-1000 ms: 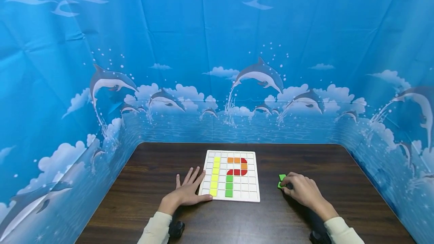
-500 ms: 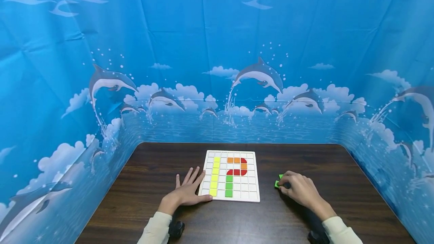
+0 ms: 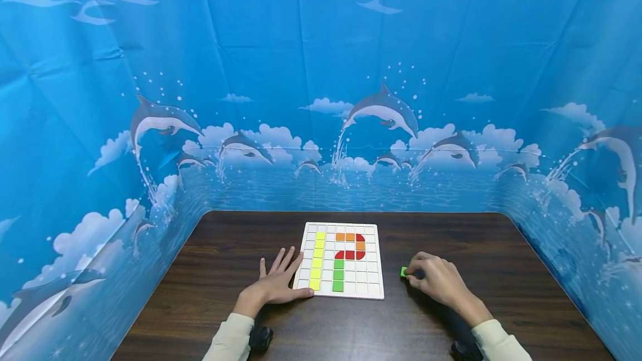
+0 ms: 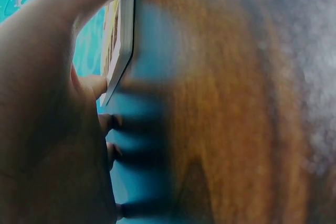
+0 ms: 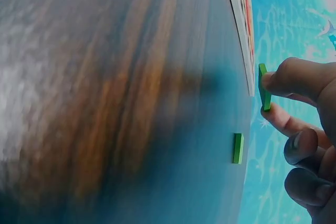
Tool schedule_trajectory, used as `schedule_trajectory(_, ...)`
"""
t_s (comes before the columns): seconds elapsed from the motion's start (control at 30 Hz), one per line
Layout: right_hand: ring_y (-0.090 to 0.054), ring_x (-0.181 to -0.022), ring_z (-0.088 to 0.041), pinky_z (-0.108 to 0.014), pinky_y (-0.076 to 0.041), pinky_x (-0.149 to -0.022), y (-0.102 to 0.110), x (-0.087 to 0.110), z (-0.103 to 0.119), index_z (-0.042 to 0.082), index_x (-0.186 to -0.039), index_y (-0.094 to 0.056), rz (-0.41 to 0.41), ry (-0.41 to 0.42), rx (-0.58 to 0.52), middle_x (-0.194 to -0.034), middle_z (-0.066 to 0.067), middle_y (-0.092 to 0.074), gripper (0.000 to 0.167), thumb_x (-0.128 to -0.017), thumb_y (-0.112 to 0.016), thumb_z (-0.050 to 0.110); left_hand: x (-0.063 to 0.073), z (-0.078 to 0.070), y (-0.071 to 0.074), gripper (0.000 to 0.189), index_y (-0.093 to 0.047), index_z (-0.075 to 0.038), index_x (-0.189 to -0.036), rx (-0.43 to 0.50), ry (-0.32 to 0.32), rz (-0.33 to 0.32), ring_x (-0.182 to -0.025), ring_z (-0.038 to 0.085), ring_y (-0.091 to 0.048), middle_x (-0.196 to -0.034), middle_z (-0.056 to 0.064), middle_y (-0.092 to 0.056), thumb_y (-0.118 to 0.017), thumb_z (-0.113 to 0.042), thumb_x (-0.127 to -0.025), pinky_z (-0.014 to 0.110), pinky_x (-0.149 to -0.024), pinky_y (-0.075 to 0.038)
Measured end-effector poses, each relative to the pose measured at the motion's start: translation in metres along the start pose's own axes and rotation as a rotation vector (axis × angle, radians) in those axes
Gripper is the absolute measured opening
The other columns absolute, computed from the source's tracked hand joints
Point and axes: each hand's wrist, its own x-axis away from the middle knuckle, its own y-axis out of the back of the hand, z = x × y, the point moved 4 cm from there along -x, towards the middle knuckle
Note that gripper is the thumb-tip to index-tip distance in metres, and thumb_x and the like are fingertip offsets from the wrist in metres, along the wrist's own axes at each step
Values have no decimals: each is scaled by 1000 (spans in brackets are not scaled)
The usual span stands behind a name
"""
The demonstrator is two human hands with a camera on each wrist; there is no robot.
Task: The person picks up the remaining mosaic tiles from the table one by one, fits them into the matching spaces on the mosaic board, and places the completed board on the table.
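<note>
My right hand (image 3: pixel 441 281) pinches a small green tile (image 3: pixel 403 272) between thumb and finger, to the right of a white grid board (image 3: pixel 368 272). In the right wrist view, the pinched tile stands up off the table, and a second green tile (image 5: pixel 238 148) lies on the table below it. The hand hides that second tile in the head view. My left hand (image 3: pixel 276 287) is spread flat, its thumb at the board's near left corner and its index finger along the left edge. On the board are a yellow column (image 3: pixel 317 262), green tiles (image 3: pixel 339 276), and red and orange pieces (image 3: pixel 360 245).
The dark wooden table (image 3: pixel 351 330) has a far edge behind the board. A blue dolphin curtain (image 3: pixel 311 71) encloses it at the back and sides. Dark wrist devices (image 3: pixel 262 340) sit at both cuffs.
My right hand has moved left toward the board, carrying one green tile away from the other, which is now hidden in the head view. The left hand and board have stayed put.
</note>
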Motion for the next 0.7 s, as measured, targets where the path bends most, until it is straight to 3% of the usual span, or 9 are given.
schedule_trajectory(0.3, -59, -68, -1, -21, -37, -51, 1, -5, 12, 26, -87, -84, -14, 42, -4, -102, 9, -74, 8, -86, -89, 20, 9, -11, 9, 113, -20, -25, -173, 15, -14, 7, -168, 39, 1, -182, 11, -6, -62, -85, -87, 82, -120, 13)
schedule_trajectory(0.7, -62, -73, -4, -20, -40, -55, -3, -13, 28, 26, -88, -85, -28, 82, -16, -102, 9, -74, 6, -86, -89, 22, -2, 2, -1, 117, -17, -29, -173, -2, 19, 13, -169, 32, 4, -182, 4, -3, -58, -92, -83, 77, -123, 13)
